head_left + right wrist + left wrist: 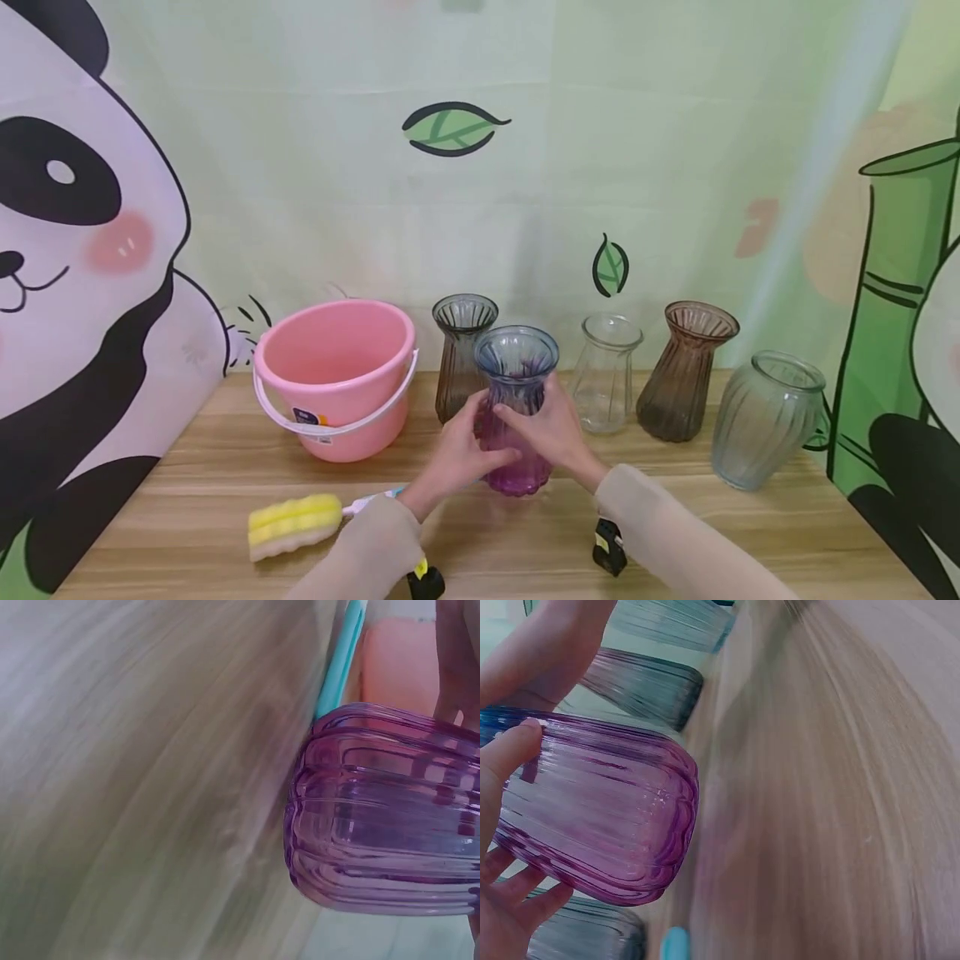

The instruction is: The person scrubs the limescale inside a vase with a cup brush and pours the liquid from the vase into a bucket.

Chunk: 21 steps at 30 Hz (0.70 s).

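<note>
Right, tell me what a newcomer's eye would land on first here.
Most likely the purple-and-blue glass vase, held by the left grip and the right grip near the middle of the head view. Next would probably come the bright pink bucket, standing on the wooden table left of the vase, and the big cartoon panda on the backdrop at the far left.

We grip a blue-and-purple vase between our left hand and right hand. Left of it, we see a pink bucket.
</note>
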Tool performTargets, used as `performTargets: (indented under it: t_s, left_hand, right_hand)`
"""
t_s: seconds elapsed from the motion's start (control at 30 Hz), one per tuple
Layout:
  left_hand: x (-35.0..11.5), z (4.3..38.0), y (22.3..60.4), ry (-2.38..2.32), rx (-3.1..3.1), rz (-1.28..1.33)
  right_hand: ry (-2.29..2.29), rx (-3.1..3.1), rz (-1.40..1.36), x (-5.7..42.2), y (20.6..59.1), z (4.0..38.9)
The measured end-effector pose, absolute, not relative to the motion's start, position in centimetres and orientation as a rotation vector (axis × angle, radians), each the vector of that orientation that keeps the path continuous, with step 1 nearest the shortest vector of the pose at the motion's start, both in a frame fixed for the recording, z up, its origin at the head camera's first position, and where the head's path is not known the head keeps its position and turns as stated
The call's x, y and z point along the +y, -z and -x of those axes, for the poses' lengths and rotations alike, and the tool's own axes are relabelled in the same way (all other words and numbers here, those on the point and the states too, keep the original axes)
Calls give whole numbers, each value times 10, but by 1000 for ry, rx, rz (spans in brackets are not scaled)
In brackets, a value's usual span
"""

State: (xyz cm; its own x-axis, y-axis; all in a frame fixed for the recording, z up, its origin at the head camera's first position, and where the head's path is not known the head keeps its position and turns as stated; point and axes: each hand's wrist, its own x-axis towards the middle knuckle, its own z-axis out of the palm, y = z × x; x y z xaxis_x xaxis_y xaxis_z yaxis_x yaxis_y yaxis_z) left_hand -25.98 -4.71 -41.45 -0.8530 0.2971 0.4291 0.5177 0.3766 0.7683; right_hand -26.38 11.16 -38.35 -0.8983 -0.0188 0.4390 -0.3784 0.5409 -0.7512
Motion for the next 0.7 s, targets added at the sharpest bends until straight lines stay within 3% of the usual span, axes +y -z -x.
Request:
performTargets:
  t_s: [0.7]
  left_hand:
    - [-23,284,421,1294,-2587,548]
  right_hand:
    - [-1278,-2526,-228,135,393,283]
